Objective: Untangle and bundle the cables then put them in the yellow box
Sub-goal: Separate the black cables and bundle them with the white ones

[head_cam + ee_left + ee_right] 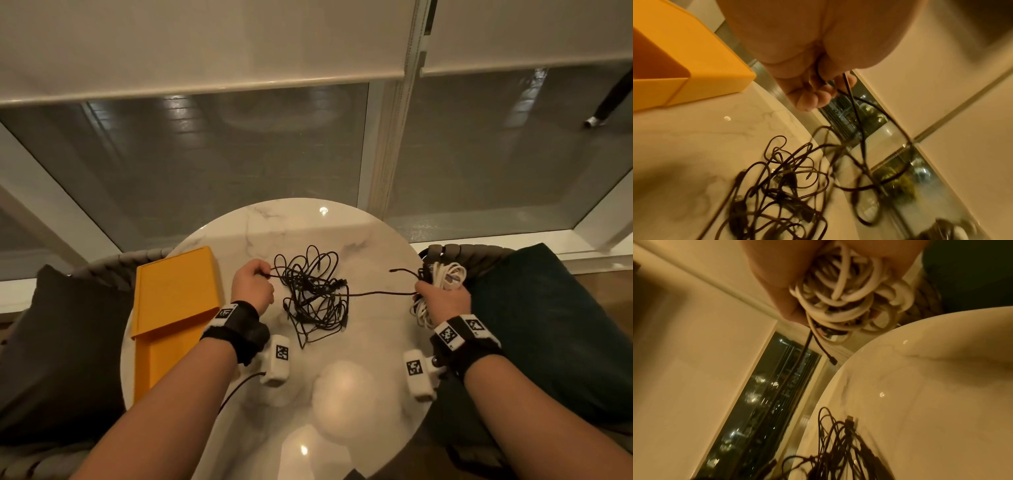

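A tangle of black cables (313,291) (777,191) (840,447) lies in the middle of the round marble table (274,226). My left hand (251,282) (813,91) pinches a black strand at the tangle's left side. My right hand (440,298) (781,280) grips a coiled bundle of white cable (448,277) (840,293) together with a black cable whose end (394,271) (833,361) sticks out; one black strand (376,293) runs taut from it to the tangle. The yellow box (174,294) (694,65) sits open at the table's left.
A dark cushion (61,342) lies to the left and a teal cushion (555,325) on a woven chair to the right. Behind the table is a glass window with roller blinds (205,44). The table's front edge lies between my forearms.
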`<action>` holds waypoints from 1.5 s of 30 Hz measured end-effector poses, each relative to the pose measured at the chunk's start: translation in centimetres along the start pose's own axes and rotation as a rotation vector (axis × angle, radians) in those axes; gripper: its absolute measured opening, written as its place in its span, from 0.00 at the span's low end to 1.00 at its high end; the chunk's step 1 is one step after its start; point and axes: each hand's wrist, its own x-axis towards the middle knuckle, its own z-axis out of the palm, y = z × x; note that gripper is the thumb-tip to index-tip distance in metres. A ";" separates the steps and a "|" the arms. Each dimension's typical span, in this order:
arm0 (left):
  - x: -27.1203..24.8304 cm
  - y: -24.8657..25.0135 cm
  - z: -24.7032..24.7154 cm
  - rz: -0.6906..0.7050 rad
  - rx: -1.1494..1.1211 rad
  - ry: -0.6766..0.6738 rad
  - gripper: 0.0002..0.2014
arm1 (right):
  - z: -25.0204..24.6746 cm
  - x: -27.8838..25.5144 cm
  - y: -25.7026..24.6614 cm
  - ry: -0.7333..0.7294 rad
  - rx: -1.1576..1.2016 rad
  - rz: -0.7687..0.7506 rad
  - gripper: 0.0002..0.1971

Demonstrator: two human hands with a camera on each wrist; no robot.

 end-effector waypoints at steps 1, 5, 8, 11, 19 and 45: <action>0.3 0.2 -0.3 -0.021 -0.054 0.047 0.20 | -0.5 0.2 -0.2 0.036 0.036 0.019 0.22; 1.7 0.5 -1.0 -0.043 -0.125 0.095 0.19 | -1.4 0.6 -0.2 0.040 0.076 0.049 0.23; 2.1 1.0 -0.4 -0.030 -0.151 0.083 0.20 | -1.2 0.5 0.2 -0.002 0.057 0.026 0.23; 2.1 0.9 0.2 0.029 -0.060 0.017 0.24 | -1.0 0.0 -0.2 -0.052 0.094 0.009 0.19; -1.7 0.3 2.8 0.054 0.529 -0.220 0.26 | -0.3 -2.1 -2.3 -0.323 0.119 -0.228 0.12; -8.3 5.4 7.2 0.403 0.097 -0.533 0.10 | 2.5 -4.5 -3.6 -0.659 0.230 -0.249 0.11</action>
